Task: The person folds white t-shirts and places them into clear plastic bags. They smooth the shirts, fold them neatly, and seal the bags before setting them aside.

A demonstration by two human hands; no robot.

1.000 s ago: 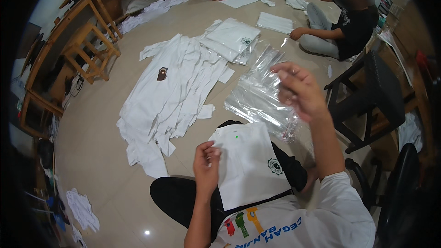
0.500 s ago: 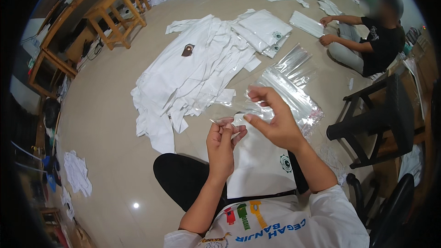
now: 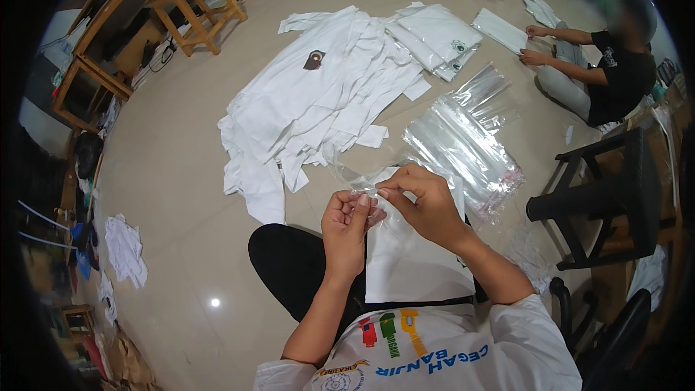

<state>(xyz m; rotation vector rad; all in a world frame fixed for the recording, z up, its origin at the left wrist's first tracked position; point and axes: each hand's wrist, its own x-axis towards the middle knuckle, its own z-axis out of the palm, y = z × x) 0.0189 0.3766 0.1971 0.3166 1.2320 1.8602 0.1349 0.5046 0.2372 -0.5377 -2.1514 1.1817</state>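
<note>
My left hand [image 3: 349, 223] pinches the edge of a clear plastic bag [image 3: 347, 175] between thumb and fingers. On the same edge, close beside it, my right hand [image 3: 428, 206] has its thumb and fingertips closed. The thin film spreads away from me beyond both hands, and its outline is hard to make out. Below the hands a folded white shirt [image 3: 402, 273] lies across my lap; my right forearm covers most of its dark green emblem.
Ahead lies a heap of white shirts [image 3: 318, 94], with bagged folded shirts [image 3: 438, 36] at its right. Clear bags [image 3: 467, 141] are stacked right of my hands. A black stool [image 3: 601, 195] stands at right, a wooden stool [image 3: 194, 7] far left. A person [image 3: 615, 72] sits at far right.
My right hand has come down and left, from open fingers to a pinch on the bag beside my left hand. The head view has shifted slightly, moving the surroundings in the picture.
</note>
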